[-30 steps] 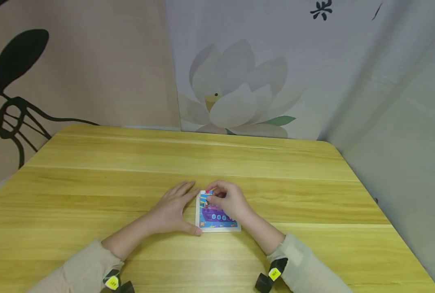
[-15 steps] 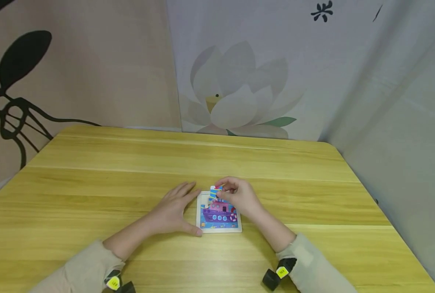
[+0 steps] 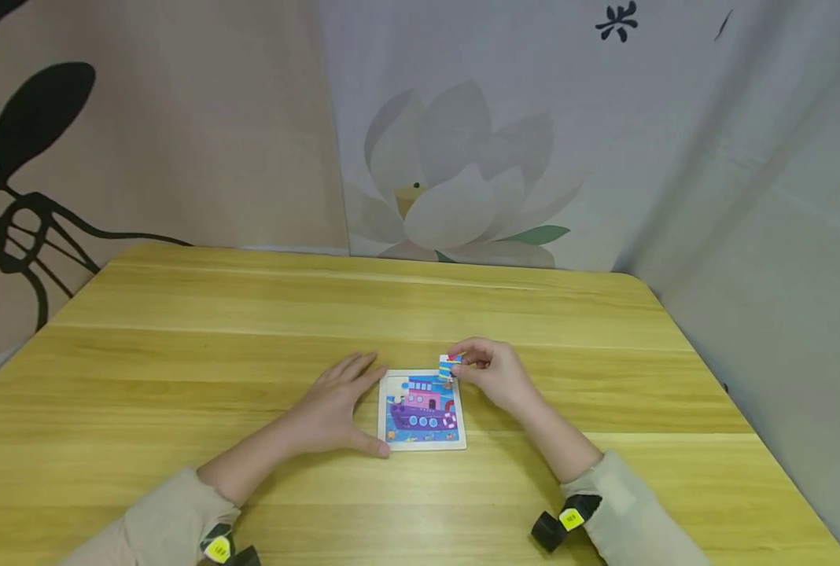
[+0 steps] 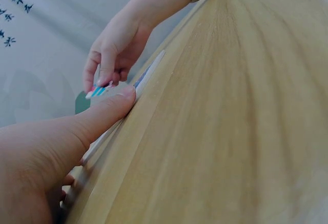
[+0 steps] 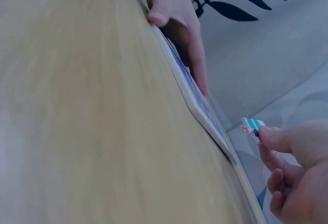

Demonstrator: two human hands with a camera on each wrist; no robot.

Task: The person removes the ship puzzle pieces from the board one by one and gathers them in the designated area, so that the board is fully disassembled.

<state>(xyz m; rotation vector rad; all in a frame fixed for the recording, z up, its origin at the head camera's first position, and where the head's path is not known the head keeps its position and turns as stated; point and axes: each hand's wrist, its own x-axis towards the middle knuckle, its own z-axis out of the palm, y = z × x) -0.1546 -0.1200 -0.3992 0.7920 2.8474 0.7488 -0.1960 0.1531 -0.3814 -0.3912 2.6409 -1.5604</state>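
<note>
A square jigsaw puzzle [image 3: 423, 420] with a purple and pink ship lies in a white frame on the table. Its upper left corner shows a pale bare patch. My left hand [image 3: 328, 405] rests at the frame's left side, fingers spread, the thumb by the lower left corner and the index finger by the upper left. Between thumb and fingertips, my right hand [image 3: 498, 373] pinches a puzzle piece [image 3: 447, 368] with blue and yellow stripes. That piece is over the frame's upper right corner, raised off the table in the right wrist view, where the same striped puzzle piece [image 5: 252, 125] shows.
The wooden table [image 3: 250, 299] extends around the puzzle on all sides. Behind its far edge hangs a pale curtain [image 3: 462, 157] printed with a lotus, and another grey curtain [image 3: 767, 236] runs along the right side.
The right hand has lifted the striped piece from the puzzle's upper left and carried it right, to the upper right corner. The bare patch came into view. The left hand stays in place.
</note>
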